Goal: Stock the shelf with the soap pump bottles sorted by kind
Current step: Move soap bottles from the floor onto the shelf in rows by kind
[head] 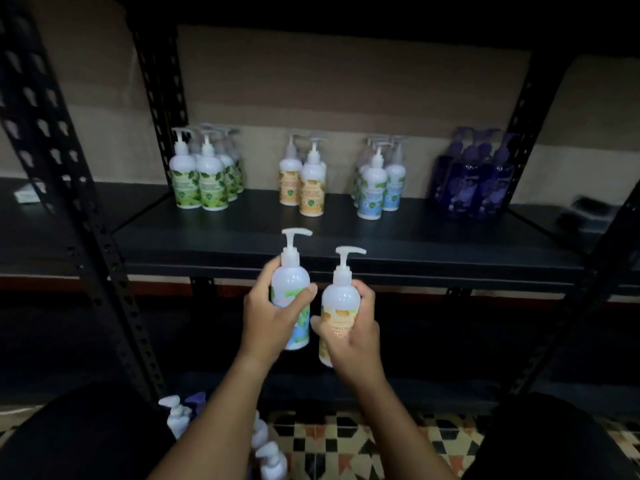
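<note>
Your left hand [273,315] grips a white plastic pump bottle with a blue-and-green label [292,299], fingers and thumb wrapped round its body; your right hand [349,336] grips a white plastic pump bottle with an orange label [337,311] in the same way. Both bottles stand upright, long axes vertical, spouts pointing right, held just beside each other in front of and slightly below the front edge of the black metal shelf board [346,233]. Along the back edge of that board stand 4 sorted groups: green-label white bottles [204,171] near the back left corner, orange-label white bottles [304,178] left of centre, blue-label white bottles [379,178] right of centre, and dark purple bottles [474,178] near the back right corner. The deciding relation is a crossing: the orange group lies ahead and slightly left of your right hand, roughly in line with your left hand, while the blue group lies ahead and to the right, nearer your right hand's side. Each bottle's matching group therefore probably sits on the other hand's side, so place 1 at a time or let the arms cross. More white pump bottles [176,415] wait low on the patterned tile floor [381,441].
</note>
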